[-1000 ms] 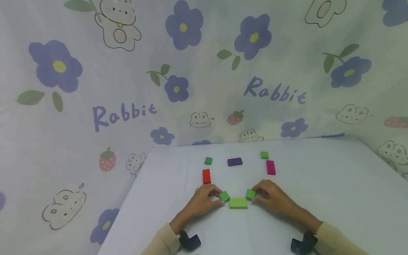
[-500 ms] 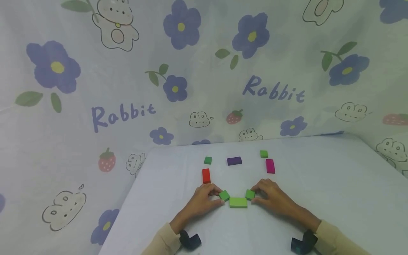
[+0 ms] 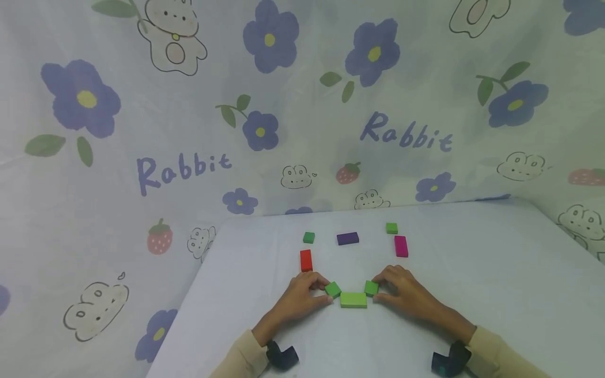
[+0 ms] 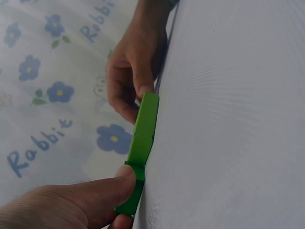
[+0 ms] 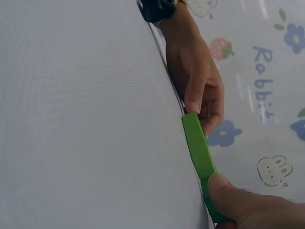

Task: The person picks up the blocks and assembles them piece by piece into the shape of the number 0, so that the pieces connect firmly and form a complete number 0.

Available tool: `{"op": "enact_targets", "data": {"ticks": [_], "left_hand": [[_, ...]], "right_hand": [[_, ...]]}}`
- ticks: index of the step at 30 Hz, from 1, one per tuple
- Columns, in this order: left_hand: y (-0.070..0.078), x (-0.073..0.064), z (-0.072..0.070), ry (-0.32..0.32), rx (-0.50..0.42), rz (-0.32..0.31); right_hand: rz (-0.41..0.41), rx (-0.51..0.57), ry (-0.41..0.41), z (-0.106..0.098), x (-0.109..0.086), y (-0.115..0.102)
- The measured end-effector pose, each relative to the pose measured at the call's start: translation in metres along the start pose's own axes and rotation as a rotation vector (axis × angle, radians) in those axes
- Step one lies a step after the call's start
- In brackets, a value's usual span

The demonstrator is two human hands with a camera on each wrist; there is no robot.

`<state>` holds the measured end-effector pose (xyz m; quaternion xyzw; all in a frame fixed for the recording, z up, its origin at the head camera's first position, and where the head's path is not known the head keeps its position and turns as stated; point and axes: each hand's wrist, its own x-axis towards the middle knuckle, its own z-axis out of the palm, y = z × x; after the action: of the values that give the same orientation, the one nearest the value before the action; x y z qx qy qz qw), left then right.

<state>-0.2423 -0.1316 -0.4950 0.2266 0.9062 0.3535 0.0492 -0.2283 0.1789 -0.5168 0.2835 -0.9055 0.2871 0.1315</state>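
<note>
My left hand (image 3: 302,296) pinches a small green block (image 3: 333,290) between thumb and fingers. On the other side, my right hand (image 3: 404,292) pinches a second small green block (image 3: 371,288). Between them a longer light green block (image 3: 353,300) lies flat on the white table, each small block close against one of its upper corners. In the left wrist view the left thumb presses the dark green block (image 4: 131,200) right at the end of the light green block (image 4: 145,129). The right wrist view has the right thumb on its green block (image 5: 210,202) in the same way.
A red block (image 3: 306,260) lies just beyond the left fingers. Farther back on the white table (image 3: 496,262) are a dark green block (image 3: 309,238), a purple block (image 3: 347,239), a light green block (image 3: 392,228) and a magenta block (image 3: 400,246). A printed curtain (image 3: 302,105) hangs behind.
Over the last second, the right hand's green block has come slightly closer to the long light green block. The left hand holds its block in place; the head view shifts slightly.
</note>
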Motion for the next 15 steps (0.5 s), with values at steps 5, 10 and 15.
{"op": "enact_targets", "data": {"ticks": [5, 10, 15], "left_hand": [[0.0013, -0.0011, -0.0007, -0.003, -0.005, 0.003], [0.0016, -0.0008, -0.0008, -0.001, -0.003, 0.006], [0.0010, -0.0008, -0.0007, -0.003, -0.007, 0.000]], "right_hand": [[-0.002, 0.005, -0.002, -0.0006, -0.0007, -0.0016], [0.008, 0.000, 0.001, -0.0015, -0.0003, -0.0019], [0.058, 0.055, -0.002, -0.0053, 0.0011, -0.0036]]}}
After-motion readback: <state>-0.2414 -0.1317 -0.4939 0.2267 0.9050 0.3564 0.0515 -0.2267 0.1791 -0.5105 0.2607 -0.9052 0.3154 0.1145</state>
